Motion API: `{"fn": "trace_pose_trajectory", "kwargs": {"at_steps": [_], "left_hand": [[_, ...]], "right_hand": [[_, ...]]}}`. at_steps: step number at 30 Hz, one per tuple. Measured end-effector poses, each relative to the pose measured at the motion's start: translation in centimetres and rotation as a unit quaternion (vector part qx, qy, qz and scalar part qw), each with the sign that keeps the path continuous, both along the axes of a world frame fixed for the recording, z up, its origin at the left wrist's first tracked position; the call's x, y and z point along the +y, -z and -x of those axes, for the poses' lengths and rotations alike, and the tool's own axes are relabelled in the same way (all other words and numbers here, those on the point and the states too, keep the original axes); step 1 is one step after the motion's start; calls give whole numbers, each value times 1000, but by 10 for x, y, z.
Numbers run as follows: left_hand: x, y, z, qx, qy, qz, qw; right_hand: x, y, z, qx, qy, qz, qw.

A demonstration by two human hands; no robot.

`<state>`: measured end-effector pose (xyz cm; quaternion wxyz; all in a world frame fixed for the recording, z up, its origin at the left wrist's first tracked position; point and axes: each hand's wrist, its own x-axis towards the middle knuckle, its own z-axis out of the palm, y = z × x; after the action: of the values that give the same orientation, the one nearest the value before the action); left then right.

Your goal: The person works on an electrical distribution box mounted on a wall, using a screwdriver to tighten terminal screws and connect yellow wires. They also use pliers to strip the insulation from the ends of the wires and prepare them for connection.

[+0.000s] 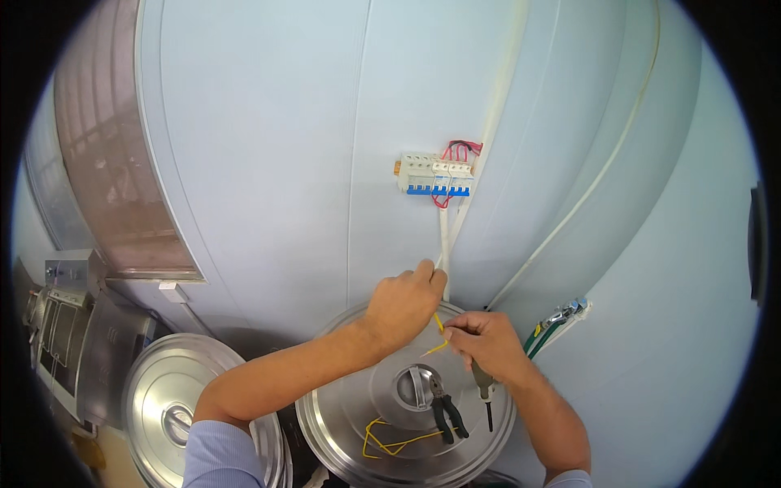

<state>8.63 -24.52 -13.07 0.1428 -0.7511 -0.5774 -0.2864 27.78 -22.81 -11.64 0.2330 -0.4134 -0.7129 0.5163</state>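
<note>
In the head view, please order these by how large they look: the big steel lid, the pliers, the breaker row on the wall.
1. big steel lid, clearly the largest.
2. breaker row.
3. pliers.
The last two look nearly alike; the breakers sit farther from the camera, so their order is unsure.

Left hand (403, 305) raised, right hand (486, 342) pinching.

Commercial kitchen: huge steel pot lids (407, 407), wall breakers (435, 175).
</note>
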Motion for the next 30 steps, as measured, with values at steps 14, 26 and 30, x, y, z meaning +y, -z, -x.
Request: {"fn": "trace_pose_trajectory", "kwargs": {"at_steps": [14,26,30], "left_hand": [[52,-71,83,-122,253,-27,959],[143,-180,103,-100,148,64,982],[161,-168,103,-126,134,45,982]], "right_hand": [[77,-108,34,-225,-41,-575,786],[173,-164,59,-147,87,-564,808],[197,-146,62,-110,109,-536,830]]}}
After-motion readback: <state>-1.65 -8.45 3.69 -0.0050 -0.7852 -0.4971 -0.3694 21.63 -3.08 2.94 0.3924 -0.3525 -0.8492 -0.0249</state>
